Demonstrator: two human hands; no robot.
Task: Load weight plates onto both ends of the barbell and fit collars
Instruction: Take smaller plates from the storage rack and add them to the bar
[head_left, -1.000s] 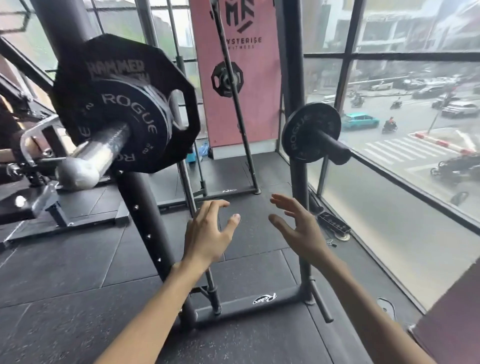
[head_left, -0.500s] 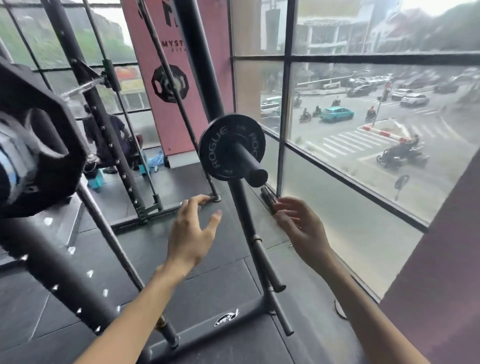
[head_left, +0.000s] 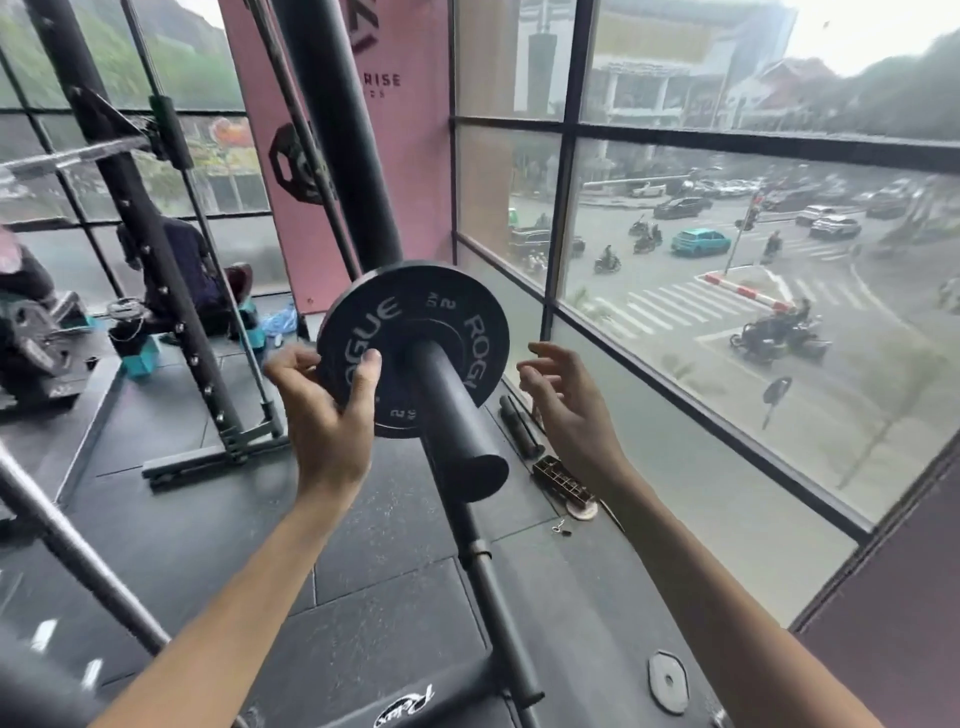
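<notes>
A small black ROGUE weight plate (head_left: 415, 317) sits on a thick black storage peg (head_left: 460, 415) that sticks out from the rack upright (head_left: 343, 156). My left hand (head_left: 327, 405) grips the plate's left rim, thumb on its face and fingers behind the edge. My right hand (head_left: 566, 405) hovers just right of the plate with loosely bent fingers, touching nothing. A barbell shaft (head_left: 67, 156) lies across the rack at the upper left; its ends are out of view.
A glass window wall (head_left: 727, 312) runs close on the right. The rack's base bar (head_left: 415, 696) and a slanted post (head_left: 498, 597) lie below my arms. Small items (head_left: 561, 480) lie by the window. A seated person (head_left: 182, 275) and other plates (head_left: 36, 343) are at the left.
I have moved closer to the peg. My left hand rose and took hold of the small plate's rim. My right hand rose beside the plate's right edge.
</notes>
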